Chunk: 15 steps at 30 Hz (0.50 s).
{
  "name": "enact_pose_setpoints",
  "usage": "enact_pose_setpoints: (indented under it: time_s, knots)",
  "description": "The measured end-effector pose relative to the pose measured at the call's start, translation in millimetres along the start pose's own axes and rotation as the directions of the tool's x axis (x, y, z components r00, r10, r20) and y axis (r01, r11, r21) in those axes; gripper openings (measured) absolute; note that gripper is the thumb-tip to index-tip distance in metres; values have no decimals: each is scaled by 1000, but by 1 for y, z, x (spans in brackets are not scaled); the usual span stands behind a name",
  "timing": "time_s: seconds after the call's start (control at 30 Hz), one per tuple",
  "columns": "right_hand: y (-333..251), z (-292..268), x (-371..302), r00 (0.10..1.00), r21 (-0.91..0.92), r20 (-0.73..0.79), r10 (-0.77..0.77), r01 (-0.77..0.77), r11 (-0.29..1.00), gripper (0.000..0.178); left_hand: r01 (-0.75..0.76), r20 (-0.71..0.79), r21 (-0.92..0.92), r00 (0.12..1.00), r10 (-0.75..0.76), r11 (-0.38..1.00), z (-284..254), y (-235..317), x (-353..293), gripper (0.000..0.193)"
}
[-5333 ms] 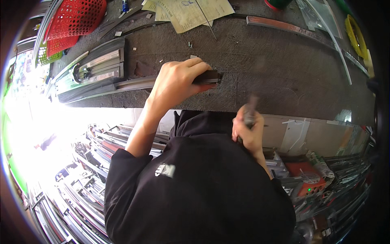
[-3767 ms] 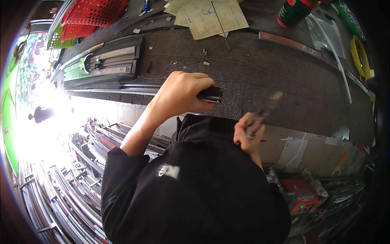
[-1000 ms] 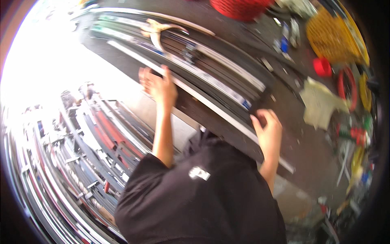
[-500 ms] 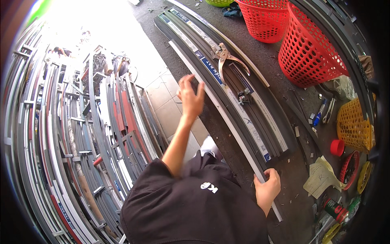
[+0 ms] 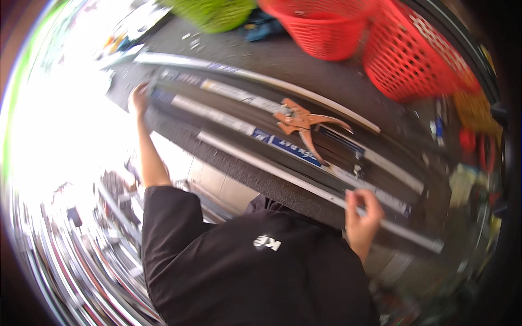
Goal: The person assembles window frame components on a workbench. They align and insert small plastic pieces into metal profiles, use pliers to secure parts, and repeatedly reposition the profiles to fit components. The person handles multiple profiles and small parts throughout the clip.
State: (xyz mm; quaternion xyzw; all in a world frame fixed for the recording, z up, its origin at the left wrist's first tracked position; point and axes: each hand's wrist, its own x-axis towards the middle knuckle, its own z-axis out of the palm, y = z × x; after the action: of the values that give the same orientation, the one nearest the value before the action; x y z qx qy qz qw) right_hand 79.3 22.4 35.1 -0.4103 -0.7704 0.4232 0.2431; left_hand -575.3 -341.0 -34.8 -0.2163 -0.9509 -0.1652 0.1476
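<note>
A bundle of long dark profiles [image 5: 217, 120] with labelled tapes lies on a dark surface, slanting from far left to near right. Along its near side runs a long pale strip [image 5: 261, 162]. My right hand [image 5: 363, 223] is at this strip towards its right end, thumb and bent forefinger closed about it. At the bundle's far left end is my left hand [image 5: 138, 100], arm stretched out; glare and blur hide how its fingers stand. Orange-handled pliers [image 5: 302, 120] lie across the profiles, beside a small metal fitting [image 5: 357, 170].
Red perforated baskets [image 5: 326, 32] and a green basket [image 5: 215, 13] stand beyond the bundle. Another pale strip [image 5: 283, 84] lies along its far side. Racks of long profiles [image 5: 81, 266] fill the lower left. Blurred small items lie at the right.
My left hand has gone from beside the pale strip's middle out to the bundle's far left end. The view has turned, so the bundle lies more crosswise. My right hand stays by the strip.
</note>
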Motion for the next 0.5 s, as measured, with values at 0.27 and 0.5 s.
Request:
enact_pose_setpoints:
  time_s: [0.27, 0.5]
  knots:
    - [-5, 74, 9, 979, -20, -112, -171, 170, 985, 15, -166, 180, -46, 969, 171, 985, 28, -63, 54, 25]
    - [4, 95, 14, 916, -144, -315, -249, 213, 966, 14, 241, 84, -386, 971, -226, 891, 33, -81, -7, 57]
